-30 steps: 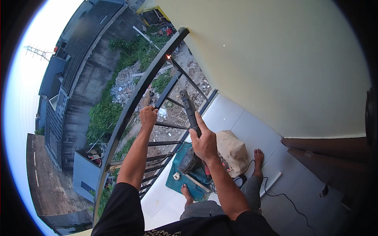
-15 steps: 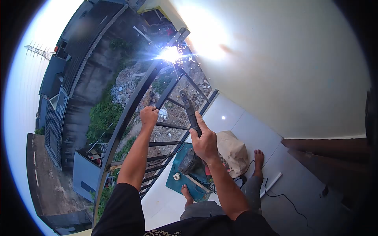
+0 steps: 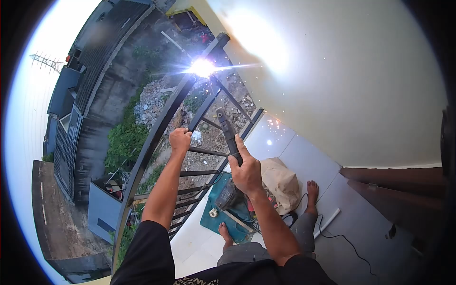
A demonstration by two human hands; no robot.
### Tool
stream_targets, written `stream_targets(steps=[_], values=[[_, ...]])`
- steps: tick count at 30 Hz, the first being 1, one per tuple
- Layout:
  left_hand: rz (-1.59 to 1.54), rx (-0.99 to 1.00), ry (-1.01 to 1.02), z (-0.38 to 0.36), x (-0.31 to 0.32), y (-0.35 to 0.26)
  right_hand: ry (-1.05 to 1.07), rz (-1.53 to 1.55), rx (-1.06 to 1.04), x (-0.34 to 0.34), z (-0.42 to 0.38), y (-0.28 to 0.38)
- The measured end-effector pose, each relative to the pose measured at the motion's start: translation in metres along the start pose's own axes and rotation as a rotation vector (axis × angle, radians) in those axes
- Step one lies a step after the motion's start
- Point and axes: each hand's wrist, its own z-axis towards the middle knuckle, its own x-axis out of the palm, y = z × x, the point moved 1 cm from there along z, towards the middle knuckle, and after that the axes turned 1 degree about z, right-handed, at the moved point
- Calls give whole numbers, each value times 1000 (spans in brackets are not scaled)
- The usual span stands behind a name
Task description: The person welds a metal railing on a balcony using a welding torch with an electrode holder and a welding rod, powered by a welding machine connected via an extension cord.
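Note:
My left hand (image 3: 180, 140) is closed around a dark metal bar (image 3: 202, 111) of the railing, below its thick top rail (image 3: 164, 121). In my right hand (image 3: 246, 166) is the black handle of a welding electrode holder (image 3: 228, 130), its head angled up and left. A thin electrode runs up from the holder toward a bright welding arc (image 3: 203, 68) at the top rail, near the wall. Glare hides the joint and the electrode's tip. Small sparks fly around the arc and over the floor.
A pale wall (image 3: 332, 95) rises at the right. On the tiled floor (image 3: 304, 156) lie a beige sack (image 3: 280, 183), a teal mat (image 3: 213, 194) with tools, a white strip (image 3: 327, 223) and a black cable (image 3: 349, 242). Beyond the railing, rubble (image 3: 152, 102) lies far below.
The arc has shifted slightly left and down, and its glow on the wall has changed. Sparks now show over the floor. Both hands are almost unmoved.

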Motion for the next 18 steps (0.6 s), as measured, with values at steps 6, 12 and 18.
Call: stream_targets(steps=[6,12,18], values=[[-18,29,-13,0,-1,2,-76,-9,-19,-3,-3,1],[-40,-13,-6,0,0,1,-92,-38,-82,-2,-1,-6],[-29,-20,9,-1,-2,0,-66,-27,-80,0,0,-9]])
